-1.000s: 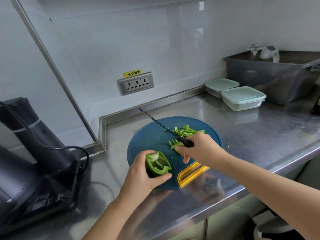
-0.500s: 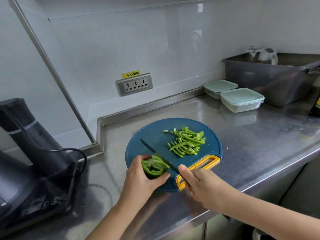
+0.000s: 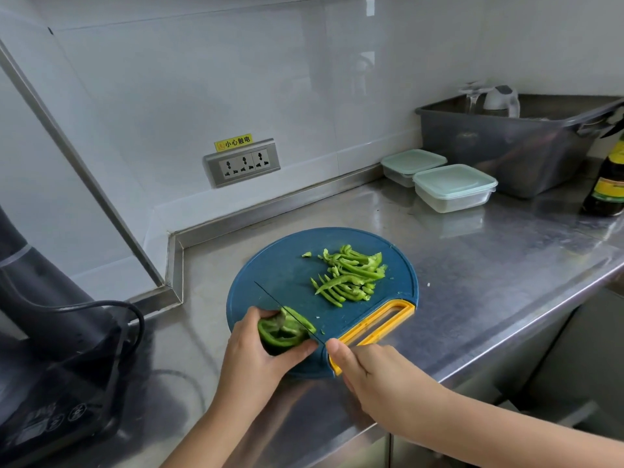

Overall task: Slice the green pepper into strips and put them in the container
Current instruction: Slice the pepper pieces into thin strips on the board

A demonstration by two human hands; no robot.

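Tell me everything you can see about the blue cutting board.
The cutting board is round, dark blue, plastic-looking, with a yellow loop handle at its near right edge. It lies flat on the steel counter. A heap of pepper strips sits on its far right part; the pepper piece, held by the left hand, rests at its near left edge with the knife in the right hand across it.

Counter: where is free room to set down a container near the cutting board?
Free: the steel counter between the cutting board and the lidded containers, and right of the board to the front edge. Crowded: the board's near side, where the left hand holds the pepper and the right hand the knife.
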